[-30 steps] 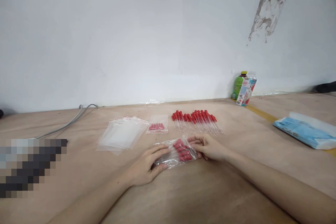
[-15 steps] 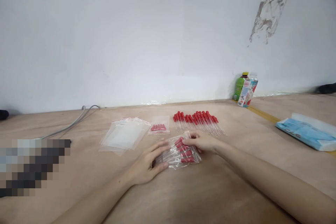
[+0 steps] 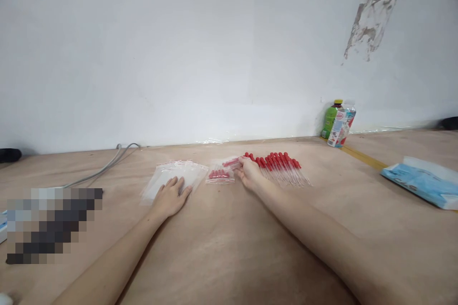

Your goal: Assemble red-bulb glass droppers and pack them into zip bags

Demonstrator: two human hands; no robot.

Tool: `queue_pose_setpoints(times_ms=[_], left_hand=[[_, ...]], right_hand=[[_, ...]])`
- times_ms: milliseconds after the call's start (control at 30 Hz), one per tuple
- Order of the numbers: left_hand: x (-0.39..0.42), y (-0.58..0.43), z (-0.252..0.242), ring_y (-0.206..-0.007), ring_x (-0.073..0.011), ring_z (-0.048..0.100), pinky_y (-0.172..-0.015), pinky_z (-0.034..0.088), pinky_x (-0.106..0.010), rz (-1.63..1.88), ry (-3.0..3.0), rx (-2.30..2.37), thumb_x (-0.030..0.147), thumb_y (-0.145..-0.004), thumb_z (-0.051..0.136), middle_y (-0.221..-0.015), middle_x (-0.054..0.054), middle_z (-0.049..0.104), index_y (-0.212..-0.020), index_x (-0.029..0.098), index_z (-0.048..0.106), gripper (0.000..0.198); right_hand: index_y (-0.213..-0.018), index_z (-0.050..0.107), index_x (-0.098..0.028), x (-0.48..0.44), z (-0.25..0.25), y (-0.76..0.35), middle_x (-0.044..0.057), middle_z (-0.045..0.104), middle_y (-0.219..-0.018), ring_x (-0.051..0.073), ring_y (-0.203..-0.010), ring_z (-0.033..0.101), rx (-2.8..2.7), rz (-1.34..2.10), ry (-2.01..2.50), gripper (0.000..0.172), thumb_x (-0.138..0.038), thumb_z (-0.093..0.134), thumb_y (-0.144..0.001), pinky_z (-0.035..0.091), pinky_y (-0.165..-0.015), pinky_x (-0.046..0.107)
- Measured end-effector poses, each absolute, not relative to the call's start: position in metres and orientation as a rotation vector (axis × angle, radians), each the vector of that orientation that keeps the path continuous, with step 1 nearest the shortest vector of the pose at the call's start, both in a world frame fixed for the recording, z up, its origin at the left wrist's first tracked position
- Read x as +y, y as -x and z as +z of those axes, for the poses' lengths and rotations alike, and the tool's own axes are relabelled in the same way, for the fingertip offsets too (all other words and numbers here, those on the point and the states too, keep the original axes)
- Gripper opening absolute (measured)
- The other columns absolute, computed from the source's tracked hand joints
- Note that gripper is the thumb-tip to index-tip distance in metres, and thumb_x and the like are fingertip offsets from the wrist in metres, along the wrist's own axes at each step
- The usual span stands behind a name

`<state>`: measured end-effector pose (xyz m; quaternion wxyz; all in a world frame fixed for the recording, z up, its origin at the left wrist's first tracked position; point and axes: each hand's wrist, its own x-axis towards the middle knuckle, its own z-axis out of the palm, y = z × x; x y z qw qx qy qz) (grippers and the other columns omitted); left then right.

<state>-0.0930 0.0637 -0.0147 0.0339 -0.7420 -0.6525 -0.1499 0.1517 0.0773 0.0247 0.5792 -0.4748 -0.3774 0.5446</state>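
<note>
My right hand (image 3: 250,174) pinches the edge of a clear zip bag (image 3: 231,163) with red-bulbed droppers inside. That bag is over a second filled zip bag (image 3: 219,176), whose red bulbs show through the plastic. Just right of my right hand lies a row of loose glass droppers (image 3: 279,164) with red rubber bulbs, partly covered by the hand. My left hand (image 3: 171,198) rests with fingers spread on a fanned stack of flat clear zip bags (image 3: 182,171) and holds nothing.
Two bottles, one of them green (image 3: 331,121), stand by the wall at the back right. A blue-and-white soft pack (image 3: 418,181) lies at the right. Grey cables (image 3: 107,167) run along the left, near a pixelated dark object (image 3: 53,226).
My right hand has carried the filled bag away from me, over to the other filled bag. My left hand has let go of it and moved left onto the stack of flat bags.
</note>
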Motion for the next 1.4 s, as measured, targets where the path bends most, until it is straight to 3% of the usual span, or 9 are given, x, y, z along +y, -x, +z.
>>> queue_pose_setpoints(times_ms=[133, 233, 400, 500, 600, 767, 1033, 1267, 1400], left_hand=[[0.067, 0.096, -0.019, -0.122, -0.0266, 0.033, -0.096, 0.027, -0.045, -0.53, 2.301, -2.018, 0.034, -0.086, 0.029, -0.128, -0.013, 0.043, -0.116, 0.016, 0.05, 0.041], [0.068, 0.098, -0.016, -0.119, -0.028, 0.038, -0.094, 0.031, -0.045, -0.65, 2.264, -2.028, 0.031, -0.087, 0.028, -0.123, -0.015, 0.048, -0.114, 0.012, 0.052, 0.041], [0.054, 0.083, 0.004, -0.125, -0.0226, 0.028, -0.102, 0.026, -0.036, -0.976, 2.175, -1.883, 0.033, -0.091, 0.018, -0.132, -0.01, 0.04, -0.125, 0.01, 0.04, 0.047], [0.032, 0.061, 0.014, -0.123, -0.0205, 0.032, -0.103, 0.025, -0.036, -1.115, 2.5, -1.428, 0.034, -0.09, 0.025, -0.129, -0.006, 0.043, -0.123, 0.016, 0.044, 0.042], [0.006, 0.038, 0.014, -0.122, -0.0203, 0.033, -0.102, 0.026, -0.039, -0.785, 2.968, -1.084, 0.031, -0.09, 0.031, -0.13, -0.002, 0.042, -0.124, 0.025, 0.044, 0.037], [-0.018, 0.02, 0.005, -0.12, -0.0229, 0.036, -0.1, 0.03, -0.041, -0.515, 3.227, -0.975, 0.036, -0.085, 0.044, -0.132, -0.004, 0.04, -0.127, 0.027, 0.039, 0.044], [-0.018, 0.02, 0.009, -0.123, -0.0202, 0.033, -0.102, 0.027, -0.041, -0.429, 3.251, -1.013, 0.032, -0.09, 0.033, -0.133, -0.002, 0.038, -0.127, 0.028, 0.039, 0.037], [-0.017, 0.019, 0.006, -0.122, -0.0216, 0.034, -0.101, 0.028, -0.041, -0.482, 3.247, -1.016, 0.035, -0.087, 0.04, -0.132, -0.003, 0.039, -0.125, 0.028, 0.041, 0.039], [-0.016, 0.019, 0.006, -0.122, -0.0216, 0.034, -0.101, 0.028, -0.041, -0.502, 3.253, -1.015, 0.034, -0.087, 0.041, -0.132, -0.003, 0.04, -0.125, 0.028, 0.042, 0.039]], right_hand=[[-0.078, 0.051, -0.015, 0.071, 0.016, -0.143, 0.005, 0.06, -0.066, 0.011, -0.061, 0.06, -1.088, 1.284, 1.295, 0.014, -0.016, 0.038, -0.083, 0.051, -0.057, 0.023], [-0.063, 0.055, -0.012, 0.06, 0.019, -0.167, 0.006, 0.059, -0.057, 0.015, -0.053, 0.058, -1.333, 1.244, 1.451, 0.012, -0.021, 0.056, -0.07, 0.05, -0.052, 0.027], [-0.053, 0.054, -0.014, 0.06, 0.027, -0.223, 0.009, 0.061, -0.068, 0.021, -0.079, 0.058, -1.558, 0.736, 1.712, 0.013, -0.015, 0.056, -0.065, 0.044, -0.069, 0.029], [-0.061, 0.055, -0.013, 0.073, 0.025, -0.238, 0.013, 0.061, -0.083, 0.026, -0.093, 0.053, -1.584, 0.458, 1.837, 0.007, -0.01, 0.051, -0.066, 0.04, -0.076, 0.032], [-0.078, 0.057, -0.011, 0.085, 0.02, -0.237, 0.018, 0.06, -0.09, 0.028, -0.094, 0.053, -1.605, 0.315, 1.926, 0.014, -0.008, 0.05, -0.066, 0.04, -0.075, 0.034], [-0.097, 0.051, -0.008, 0.096, 0.013, -0.225, 0.02, 0.058, -0.094, 0.028, -0.093, 0.055, -1.639, 0.239, 2.002, 0.03, -0.005, 0.052, -0.067, 0.043, -0.072, 0.035], [-0.106, 0.044, 0.0, 0.092, 0.026, -0.22, 0.03, 0.051, -0.101, 0.034, -0.095, 0.053, -1.67, 0.196, 1.972, 0.036, -0.003, 0.046, -0.071, 0.041, -0.072, 0.041], [-0.129, 0.016, -0.011, 0.042, 0.016, -0.268, -0.001, 0.053, -0.062, 0.015, -0.054, 0.053, -1.586, 0.378, 1.551, 0.059, -0.019, 0.042, -0.076, 0.043, -0.056, 0.027], [-0.13, 0.006, -0.017, 0.014, -0.012, -0.274, -0.007, 0.048, -0.053, 0.012, -0.042, 0.049, -1.334, 0.69, 1.336, 0.066, -0.024, 0.041, -0.075, 0.043, -0.046, 0.025]])
